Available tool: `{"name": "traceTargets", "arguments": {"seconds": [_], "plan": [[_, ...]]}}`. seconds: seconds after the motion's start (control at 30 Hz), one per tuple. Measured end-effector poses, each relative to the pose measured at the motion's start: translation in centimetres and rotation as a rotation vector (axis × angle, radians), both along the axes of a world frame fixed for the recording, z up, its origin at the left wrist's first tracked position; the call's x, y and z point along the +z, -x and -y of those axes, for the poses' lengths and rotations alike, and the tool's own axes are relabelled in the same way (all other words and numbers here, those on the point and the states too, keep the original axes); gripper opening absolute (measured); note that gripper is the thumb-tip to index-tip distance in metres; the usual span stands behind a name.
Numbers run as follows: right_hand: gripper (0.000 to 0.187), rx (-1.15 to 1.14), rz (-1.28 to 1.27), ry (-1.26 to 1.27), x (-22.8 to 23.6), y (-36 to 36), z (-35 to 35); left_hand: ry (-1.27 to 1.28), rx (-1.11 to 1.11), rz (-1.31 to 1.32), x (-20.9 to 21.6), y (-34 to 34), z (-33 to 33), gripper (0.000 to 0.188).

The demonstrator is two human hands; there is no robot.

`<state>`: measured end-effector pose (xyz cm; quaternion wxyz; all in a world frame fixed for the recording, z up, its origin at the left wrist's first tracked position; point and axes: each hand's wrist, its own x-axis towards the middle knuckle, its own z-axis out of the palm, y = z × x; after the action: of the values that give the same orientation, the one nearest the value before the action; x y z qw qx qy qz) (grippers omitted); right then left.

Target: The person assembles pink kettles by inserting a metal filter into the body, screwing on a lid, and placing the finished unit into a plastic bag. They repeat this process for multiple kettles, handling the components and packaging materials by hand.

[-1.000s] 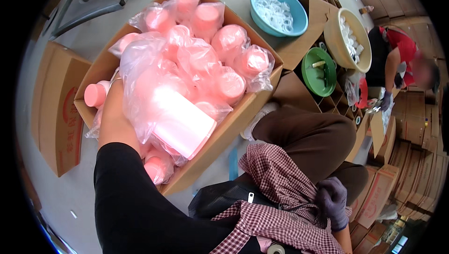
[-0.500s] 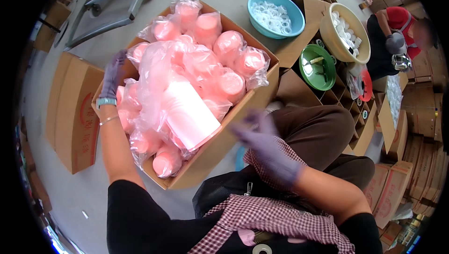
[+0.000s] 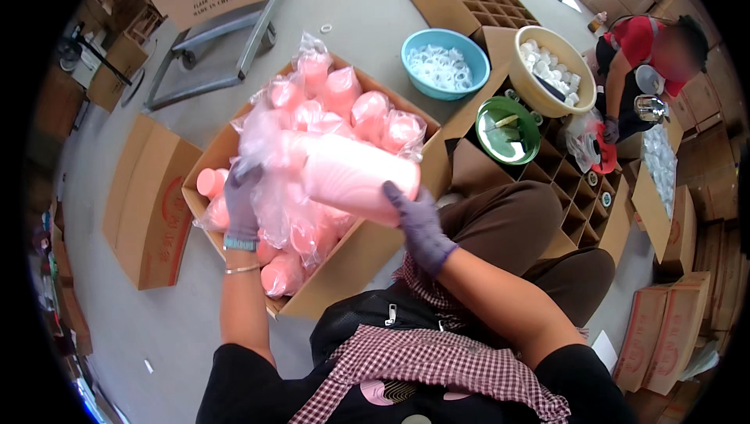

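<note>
A smooth pink flask body [image 3: 355,178] lies tilted across the top of an open cardboard box [image 3: 328,287]. My right hand [image 3: 422,229], in a grey-purple glove, grips its wide right end, thumb on top. Around its left end is a crumpled clear plastic bag [image 3: 262,139]. My left hand [image 3: 244,201], also gloved, is closed on this plastic, its fingertips partly hidden and blurred. Under and around them, several pink flasks [image 3: 373,112] wrapped in clear plastic fill the box.
On the right stand a blue basin [image 3: 445,65] of clear rings, a cream basin [image 3: 553,73] of white caps and a green bowl [image 3: 508,131] over a divided carton [image 3: 574,213]. A co-worker [image 3: 637,53] sits far right. A metal trolley [image 3: 211,96] stands behind the box.
My left hand has come from the box's left edge onto the plastic. My right hand has moved from beside the box onto the flask body, which now lies more level and further right.
</note>
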<state>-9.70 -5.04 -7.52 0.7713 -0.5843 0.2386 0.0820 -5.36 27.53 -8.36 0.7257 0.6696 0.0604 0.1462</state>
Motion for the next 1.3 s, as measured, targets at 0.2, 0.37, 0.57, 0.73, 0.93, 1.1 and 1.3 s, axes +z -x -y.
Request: {"name": "traceTargets", "arguments": {"seconds": [0.2, 0.37, 0.57, 0.73, 0.93, 1.1, 1.3], "plan": [[0.040, -0.177, 0.518, 0.004, 11.0, 2.1, 16.8, -1.210, -0.024, -0.158, -8.5, 3.1, -6.0, 0.051], [0.053, -0.298, 0.662, 0.193, 15.8, 10.1, 27.8, -1.054, 0.264, -0.100, 0.5, -0.8, -4.6, 0.070], [0.051, -0.048, 0.922, 0.426, 18.8, 16.6, 34.0, -0.196, -0.716, 0.285, 19.6, 4.5, 26.3, 0.088], [0.052, 0.265, 1.071, 0.555, 19.7, 16.9, 26.9, -0.430, -1.440, 0.523, 20.3, 6.9, 36.9, 0.114], [0.068, -0.267, 0.671, 0.868, 12.1, 25.0, 27.8, -0.521, -1.058, 0.548, 14.5, 10.5, 34.1, 0.088], [0.075, -0.285, 0.354, 0.462, 9.8, 29.3, 23.7, -0.270, -0.608, 0.121, 6.8, 10.9, 25.9, 0.074], [0.077, -0.003, 0.218, -0.304, 14.6, 22.1, 26.3, -0.868, -0.238, 0.472, 10.4, 8.3, 27.2, 0.038]]}}
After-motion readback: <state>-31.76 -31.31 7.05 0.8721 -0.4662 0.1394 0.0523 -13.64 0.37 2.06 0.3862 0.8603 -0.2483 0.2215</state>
